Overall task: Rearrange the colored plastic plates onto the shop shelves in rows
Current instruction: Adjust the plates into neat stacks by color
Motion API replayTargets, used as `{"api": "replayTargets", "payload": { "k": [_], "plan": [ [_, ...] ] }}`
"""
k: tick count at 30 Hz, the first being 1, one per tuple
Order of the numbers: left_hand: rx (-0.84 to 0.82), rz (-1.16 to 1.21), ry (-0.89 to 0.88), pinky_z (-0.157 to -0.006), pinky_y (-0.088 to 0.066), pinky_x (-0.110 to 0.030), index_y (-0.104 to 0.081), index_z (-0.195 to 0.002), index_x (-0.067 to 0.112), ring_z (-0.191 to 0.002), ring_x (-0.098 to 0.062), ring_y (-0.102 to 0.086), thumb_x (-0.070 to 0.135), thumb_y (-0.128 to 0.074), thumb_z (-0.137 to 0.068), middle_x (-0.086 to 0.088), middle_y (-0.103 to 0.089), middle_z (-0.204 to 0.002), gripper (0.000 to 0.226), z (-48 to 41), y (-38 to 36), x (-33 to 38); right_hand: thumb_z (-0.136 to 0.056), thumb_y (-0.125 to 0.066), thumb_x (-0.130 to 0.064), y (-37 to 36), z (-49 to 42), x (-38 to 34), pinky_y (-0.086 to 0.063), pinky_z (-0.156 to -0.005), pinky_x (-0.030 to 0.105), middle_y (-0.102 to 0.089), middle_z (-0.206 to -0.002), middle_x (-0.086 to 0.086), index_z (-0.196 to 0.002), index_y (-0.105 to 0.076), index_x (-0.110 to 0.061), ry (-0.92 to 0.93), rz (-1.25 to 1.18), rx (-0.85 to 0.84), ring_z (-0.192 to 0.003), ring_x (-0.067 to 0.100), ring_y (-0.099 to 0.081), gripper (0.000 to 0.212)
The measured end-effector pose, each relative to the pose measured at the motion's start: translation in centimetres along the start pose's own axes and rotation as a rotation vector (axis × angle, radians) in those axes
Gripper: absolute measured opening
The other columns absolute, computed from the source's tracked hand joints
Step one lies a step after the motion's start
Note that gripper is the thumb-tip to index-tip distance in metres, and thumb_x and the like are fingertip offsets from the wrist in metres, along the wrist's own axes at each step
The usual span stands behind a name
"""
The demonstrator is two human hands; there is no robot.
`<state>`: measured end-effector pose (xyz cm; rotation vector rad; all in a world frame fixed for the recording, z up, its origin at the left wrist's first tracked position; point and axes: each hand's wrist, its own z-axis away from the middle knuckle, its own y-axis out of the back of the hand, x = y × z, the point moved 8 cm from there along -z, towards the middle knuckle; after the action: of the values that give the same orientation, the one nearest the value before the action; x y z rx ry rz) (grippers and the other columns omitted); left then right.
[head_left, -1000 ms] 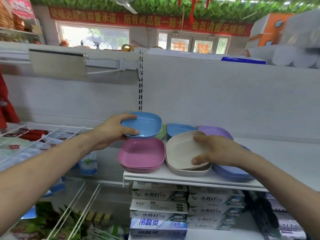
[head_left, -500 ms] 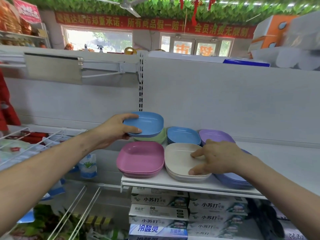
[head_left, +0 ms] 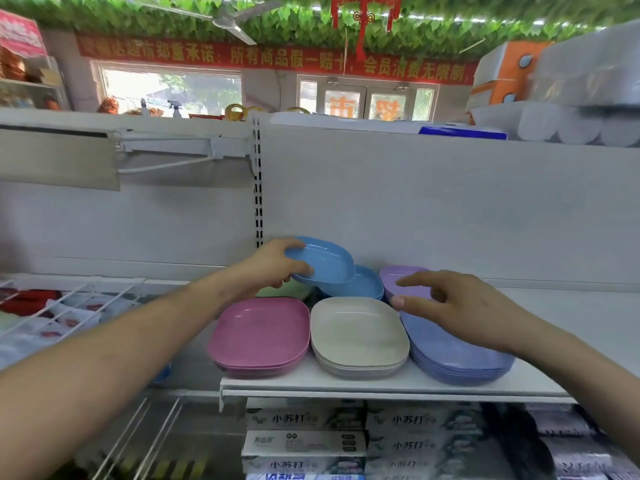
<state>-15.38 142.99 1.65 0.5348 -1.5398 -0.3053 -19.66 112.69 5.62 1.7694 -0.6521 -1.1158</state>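
My left hand (head_left: 273, 266) grips a small blue plate (head_left: 325, 261) by its left rim and holds it tilted above the blue stack (head_left: 363, 287) in the back row. A green stack (head_left: 294, 291) shows only a sliver under my hand. My right hand (head_left: 460, 310) hovers with fingers spread over the lilac plates (head_left: 398, 277) and the blue-violet stack (head_left: 453, 358), holding nothing. In the front row a pink stack (head_left: 259, 336) and a cream stack (head_left: 358, 336) lie side by side on the white shelf (head_left: 381, 386).
The shelf's back panel (head_left: 433, 209) rises just behind the plates. Bare shelf surface (head_left: 571, 317) extends to the right. Toothpaste boxes (head_left: 304, 441) fill the shelf below. White wire racks (head_left: 69, 306) with packaged goods stand at the left.
My left hand has carried the blue plate rightward, from over the green stack to above the blue stack. My right hand has lifted off the cream stack and shifted right.
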Motion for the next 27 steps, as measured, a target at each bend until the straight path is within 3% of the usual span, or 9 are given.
{"api": "replayTargets", "payload": {
  "k": [3, 6, 8, 11, 15, 20, 27],
  "plan": [
    [-0.014, -0.034, -0.005, -0.064, -0.043, -0.027, -0.054, -0.143, 0.025, -0.081, -0.020, -0.055, 0.026, -0.080, -0.085, -0.001, -0.056, -0.105, 0.064, -1.7, -2.0, 0.3, -0.077, -0.050, -0.085, 1.8, 1.5, 1.2, -0.044, -0.067, 0.032, -0.061, -0.073, 0.001, -0.112, -0.068, -0.053, -0.041, -0.129, 0.068, -0.063, 0.007, -0.053, 0.051],
    [-0.007, -0.093, -0.038, -0.090, -0.047, -0.029, -0.055, -0.145, 0.022, -0.118, -0.026, -0.058, 0.026, -0.083, -0.081, 0.000, -0.055, -0.134, 0.069, -3.6, -3.4, 0.5, -0.080, -0.050, -0.083, 3.1, 3.0, 2.2, -0.043, -0.067, 0.036, -0.067, -0.085, 0.014, -0.107, -0.069, -0.055, -0.070, -0.181, 0.105, -0.070, 0.024, -0.060, 0.043],
    [-0.005, -0.165, -0.044, -0.107, -0.045, -0.035, -0.056, -0.145, 0.022, -0.128, -0.022, -0.052, 0.025, -0.084, -0.078, -0.001, -0.052, -0.146, 0.073, -4.5, -4.2, 0.6, -0.081, -0.048, -0.082, 3.9, 3.9, 2.8, -0.052, -0.079, 0.041, -0.071, -0.089, 0.007, -0.106, -0.067, -0.058, -0.083, -0.203, 0.121, -0.082, 0.023, -0.065, 0.040],
    [-0.019, -0.288, -0.056, -0.108, -0.045, -0.035, -0.057, -0.145, 0.024, -0.131, -0.021, -0.051, 0.028, -0.085, -0.077, 0.000, -0.051, -0.150, 0.074, -5.1, -5.2, 0.9, -0.085, -0.047, -0.078, 4.3, 4.8, 3.3, -0.051, -0.094, 0.035, -0.073, -0.104, -0.015, -0.112, -0.067, -0.058, -0.119, -0.225, 0.119, -0.097, 0.004, -0.065, 0.039],
    [-0.055, -0.472, -0.078, -0.106, -0.046, -0.034, -0.053, -0.148, 0.030, -0.134, -0.020, -0.050, 0.043, -0.084, -0.075, 0.003, -0.050, -0.152, 0.080, -5.5, -6.4, 1.3, -0.096, -0.048, -0.063, 4.1, 5.3, 3.0, -0.047, -0.087, 0.027, -0.070, -0.110, -0.030, -0.114, -0.071, -0.047, -0.127, -0.306, 0.099, -0.099, -0.011, -0.062, 0.033],
    [-0.058, -0.805, -0.078, -0.108, -0.041, -0.039, -0.051, -0.146, 0.043, -0.142, -0.028, -0.034, 0.070, -0.072, -0.075, -0.002, -0.046, -0.151, 0.079, -5.5, -6.6, 1.4, -0.105, -0.047, -0.043, 4.0, 5.1, 2.8, -0.038, -0.063, 0.012, -0.062, -0.071, -0.035, -0.110, -0.072, -0.036, -0.132, -0.410, 0.137, -0.068, -0.015, -0.057, 0.027],
    [-0.082, -0.837, -0.047, -0.110, -0.031, -0.041, -0.053, -0.143, 0.049, -0.137, -0.030, -0.029, 0.079, -0.066, -0.076, -0.006, -0.041, -0.143, 0.075, -5.7, -7.2, -0.1, -0.105, -0.047, -0.044, 3.7, 4.6, 2.9, -0.035, -0.066, 0.022, -0.060, -0.067, -0.034, -0.109, -0.074, -0.035, -0.147, -0.475, 0.163, -0.063, -0.012, -0.056, 0.028]
  ]
}}
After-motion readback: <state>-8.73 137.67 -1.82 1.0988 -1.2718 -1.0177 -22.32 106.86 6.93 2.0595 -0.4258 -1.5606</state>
